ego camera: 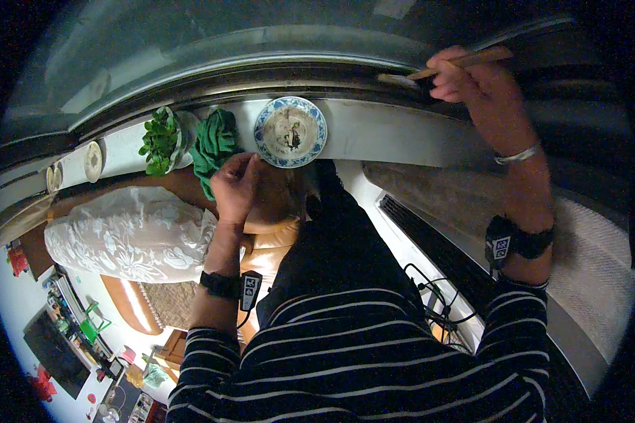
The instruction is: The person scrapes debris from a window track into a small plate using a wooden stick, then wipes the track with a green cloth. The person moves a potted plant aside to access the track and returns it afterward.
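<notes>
My right hand (457,76) grips a small brush by its wooden handle (484,57). The brush's pale bristles (397,80) lie at the dark window track (296,79). My left hand (235,185) is at the sill's front edge with its fingers curled. Its fingertips are close to the rim of a blue-and-white plate (317,129); whether they touch or pinch it is unclear. Dark debris (292,138) lies in the dirty middle of the plate. A crumpled green cloth (214,137) lies left of the plate, beside my left hand, and hangs over the sill edge.
A leafy plant (159,140) in a clear bowl (187,137) stands on the white sill (386,129), left of the cloth. Farther left lies a small round dish (92,161). Below are a lace-covered sofa back (132,238) and black cables (444,301). Window glass (217,37) rises behind the track.
</notes>
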`<act>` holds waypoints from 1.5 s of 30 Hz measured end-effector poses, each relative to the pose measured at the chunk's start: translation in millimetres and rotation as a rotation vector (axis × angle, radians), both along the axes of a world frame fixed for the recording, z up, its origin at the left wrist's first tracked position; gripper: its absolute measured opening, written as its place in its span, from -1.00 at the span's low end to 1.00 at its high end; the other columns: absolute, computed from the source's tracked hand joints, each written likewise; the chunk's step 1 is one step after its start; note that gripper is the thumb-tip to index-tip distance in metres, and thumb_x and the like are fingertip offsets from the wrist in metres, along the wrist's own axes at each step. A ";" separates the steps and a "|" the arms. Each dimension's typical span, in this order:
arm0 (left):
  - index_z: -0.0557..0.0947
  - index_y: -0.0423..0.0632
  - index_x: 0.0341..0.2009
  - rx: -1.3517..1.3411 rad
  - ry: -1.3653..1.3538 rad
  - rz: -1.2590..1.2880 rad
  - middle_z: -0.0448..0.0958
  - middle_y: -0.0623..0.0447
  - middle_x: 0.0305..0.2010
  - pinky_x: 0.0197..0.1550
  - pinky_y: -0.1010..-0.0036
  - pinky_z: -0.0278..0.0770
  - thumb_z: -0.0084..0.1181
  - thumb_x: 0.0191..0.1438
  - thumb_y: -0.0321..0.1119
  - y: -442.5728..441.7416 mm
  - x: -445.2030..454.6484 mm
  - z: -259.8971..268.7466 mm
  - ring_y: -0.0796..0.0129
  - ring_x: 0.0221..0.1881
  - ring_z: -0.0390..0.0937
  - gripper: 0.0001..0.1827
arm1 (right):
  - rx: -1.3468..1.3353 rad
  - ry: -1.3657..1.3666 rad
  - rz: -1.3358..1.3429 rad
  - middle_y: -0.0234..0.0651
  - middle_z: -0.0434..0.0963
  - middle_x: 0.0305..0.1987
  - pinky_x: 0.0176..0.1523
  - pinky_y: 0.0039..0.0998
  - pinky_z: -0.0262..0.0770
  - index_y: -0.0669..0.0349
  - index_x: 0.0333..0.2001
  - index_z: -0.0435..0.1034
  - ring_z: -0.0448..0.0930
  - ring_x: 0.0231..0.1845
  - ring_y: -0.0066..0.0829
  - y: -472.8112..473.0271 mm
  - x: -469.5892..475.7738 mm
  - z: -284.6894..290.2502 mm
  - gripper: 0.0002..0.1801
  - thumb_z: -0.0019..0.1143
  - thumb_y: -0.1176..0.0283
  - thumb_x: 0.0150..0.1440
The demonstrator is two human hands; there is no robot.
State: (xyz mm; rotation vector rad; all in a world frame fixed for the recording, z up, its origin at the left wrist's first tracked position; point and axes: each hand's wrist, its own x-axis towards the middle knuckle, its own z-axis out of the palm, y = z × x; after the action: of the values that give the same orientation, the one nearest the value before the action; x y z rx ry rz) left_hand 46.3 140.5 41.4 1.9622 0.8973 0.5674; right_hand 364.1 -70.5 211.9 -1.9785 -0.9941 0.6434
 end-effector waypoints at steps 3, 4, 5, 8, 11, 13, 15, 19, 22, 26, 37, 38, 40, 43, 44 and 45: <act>0.67 -0.17 -0.34 -0.055 0.003 0.024 0.61 0.07 -0.53 -0.43 0.59 0.43 0.24 0.05 -0.33 -2.2 2.6 1.1 0.59 -0.53 0.46 -0.84 | -0.126 -0.061 0.028 -0.19 0.55 -0.23 -0.18 -0.52 0.57 0.40 -0.11 0.42 0.62 -0.31 -0.47 -1.6 1.0 2.0 -0.68 -0.11 0.34 0.27; 0.67 -0.17 -0.34 -0.046 0.049 0.026 0.60 0.08 -0.52 -0.43 0.60 0.43 0.24 0.06 -0.33 -2.6 3.2 1.7 0.60 -0.53 0.45 -0.84 | -0.160 -0.046 0.050 -0.20 0.56 -0.25 -0.19 -0.53 0.57 0.40 -0.11 0.42 0.62 -0.32 -0.47 3.0 -1.6 -5.0 -0.68 -0.10 0.34 0.27; 0.67 -0.18 -0.34 -0.025 0.092 0.028 0.60 0.09 -0.52 -0.43 0.60 0.43 0.24 0.06 -0.34 -2.4 3.8 2.1 0.61 -0.53 0.44 -0.84 | -0.234 -0.015 0.049 -0.20 0.56 -0.26 -0.19 -0.53 0.57 0.41 -0.11 0.42 0.62 -0.33 -0.48 7.6 -4.6 -12.6 -0.68 -0.09 0.34 0.27; 0.66 -0.18 -0.36 -0.064 0.022 0.027 0.60 0.10 -0.52 -0.44 0.61 0.42 0.24 0.05 -0.34 -1.0 4.8 1.7 0.61 -0.53 0.43 -0.84 | -0.006 0.029 0.032 -0.22 0.56 -0.36 -0.29 -0.44 0.56 0.29 -0.08 0.43 0.60 -0.40 -0.45 14.4 -13.1 -30.3 -0.69 -0.15 0.32 0.26; 0.66 -0.19 -0.37 -0.038 0.011 0.033 0.59 0.12 -0.54 -0.45 0.62 0.40 0.24 0.06 -0.35 1.1 5.9 -2.3 0.63 -0.53 0.41 -0.85 | 0.045 -0.025 0.085 -0.21 0.56 -0.35 -0.28 -0.43 0.57 0.29 -0.09 0.43 0.61 -0.40 -0.44 17.6 -6.9 -25.7 -0.69 -0.16 0.31 0.26; 0.66 -0.19 -0.37 -0.104 -0.025 0.034 0.59 0.13 -0.53 -0.44 0.63 0.39 0.24 0.06 -0.36 1.4 4.6 -4.5 0.63 -0.53 0.40 -0.85 | 0.031 -0.002 -0.014 -0.22 0.56 -0.33 -0.26 -0.48 0.56 0.36 -0.17 0.45 0.59 -0.43 -0.47 13.2 -4.7 -12.1 -0.70 -0.13 0.33 0.26; 0.65 -0.21 -0.34 -0.143 0.002 0.027 0.59 0.12 -0.48 -0.39 0.62 0.41 0.22 0.07 -0.38 1.9 3.2 -5.5 0.61 -0.48 0.42 -0.86 | -0.123 -0.063 0.006 -0.23 0.55 -0.32 -0.27 -0.49 0.55 0.38 -0.20 0.46 0.57 -0.44 -0.49 12.0 0.0 1.2 -0.71 -0.11 0.35 0.25; 0.65 -0.22 -0.31 -0.216 0.037 0.037 0.61 0.11 -0.39 -0.27 0.60 0.46 0.20 0.09 -0.43 3.9 3.8 -5.7 0.55 -0.39 0.47 -0.88 | -0.298 -0.155 0.181 -0.23 0.56 -0.32 -0.33 -0.45 0.53 0.32 -0.20 0.48 0.57 -0.44 -0.46 19.2 1.7 1.5 -0.75 -0.07 0.37 0.23; 0.65 -0.21 -0.31 -0.239 0.023 0.057 0.61 0.11 -0.39 -0.26 0.60 0.46 0.20 0.08 -0.44 5.2 5.5 -5.3 0.55 -0.39 0.47 -0.89 | -0.263 -0.358 0.311 -0.20 0.56 -0.30 -0.33 -0.42 0.53 0.29 -0.18 0.47 0.57 -0.44 -0.43 33.0 -9.4 -23.3 -0.77 -0.03 0.37 0.21; 0.66 -0.19 -0.34 -0.175 0.000 0.078 0.60 0.13 -0.48 -0.40 0.64 0.40 0.24 0.07 -0.36 4.8 7.8 -6.4 0.63 -0.49 0.42 -0.84 | -0.142 -0.373 0.264 -0.17 0.57 -0.28 -0.30 -0.42 0.54 0.31 -0.16 0.46 0.60 -0.44 -0.40 46.3 -25.4 -42.6 -0.76 -0.01 0.37 0.22; 0.67 -0.20 -0.34 -0.191 0.017 0.062 0.57 0.17 -0.51 -0.41 0.67 0.36 0.23 0.07 -0.38 6.9 11.1 -4.7 0.66 -0.49 0.38 -0.86 | 0.134 -0.254 0.237 -0.10 0.53 -0.40 -0.37 -0.31 0.50 0.30 -0.31 0.45 0.59 -0.45 -0.26 76.7 -41.0 -42.5 -0.77 -0.06 0.36 0.23; 0.66 -0.20 -0.34 -0.189 0.015 0.067 0.56 0.18 -0.51 -0.42 0.68 0.35 0.23 0.07 -0.39 6.9 11.1 -4.2 0.66 -0.49 0.37 -0.86 | 0.124 -0.187 0.213 -0.13 0.56 -0.33 -0.33 -0.40 0.53 0.33 -0.25 0.45 0.61 -0.42 -0.36 71.8 -38.8 -35.4 -0.79 -0.08 0.42 0.24; 0.66 -0.20 -0.33 -0.216 -0.012 0.075 0.54 0.20 -0.52 -0.42 0.69 0.34 0.22 0.08 -0.39 7.0 11.3 -2.4 0.67 -0.50 0.34 -0.86 | 0.223 -0.061 0.142 -0.18 0.58 -0.30 -0.28 -0.51 0.57 0.36 -0.18 0.46 0.62 -0.41 -0.47 60.6 -38.6 -22.1 -0.78 -0.09 0.45 0.26; 0.66 -0.19 -0.31 -0.204 -0.047 0.074 0.53 0.21 -0.53 -0.44 0.70 0.32 0.21 0.08 -0.39 8.9 15.3 3.0 0.68 -0.51 0.32 -0.87 | 0.042 0.003 0.000 -0.22 0.56 -0.35 -0.28 -0.51 0.57 0.35 -0.19 0.47 0.61 -0.41 -0.49 53.0 -35.5 -11.5 -0.78 -0.06 0.42 0.26; 0.66 -0.19 -0.31 -0.185 -0.061 0.070 0.52 0.22 -0.53 -0.44 0.70 0.31 0.21 0.09 -0.39 9.9 17.7 5.8 0.68 -0.51 0.31 -0.87 | -0.023 -0.106 0.013 -0.25 0.54 -0.39 -0.29 -0.52 0.57 0.35 -0.21 0.47 0.60 -0.40 -0.51 54.4 -35.3 -12.7 -0.76 -0.05 0.39 0.26; 0.66 -0.19 -0.31 -0.208 -0.076 0.066 0.52 0.21 -0.54 -0.46 0.69 0.31 0.21 0.09 -0.40 10.9 21.7 8.5 0.68 -0.52 0.31 -0.87 | -0.020 -0.109 0.040 -0.25 0.54 -0.38 -0.29 -0.52 0.57 0.35 -0.21 0.47 0.60 -0.39 -0.52 56.2 -35.9 -15.3 -0.76 -0.05 0.39 0.26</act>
State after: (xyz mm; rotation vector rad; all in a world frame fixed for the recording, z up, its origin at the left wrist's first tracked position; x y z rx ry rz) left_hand 68.1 151.4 49.9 1.7190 0.9376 0.5594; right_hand 328.2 -14.3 196.6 -2.0337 -1.0995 0.5751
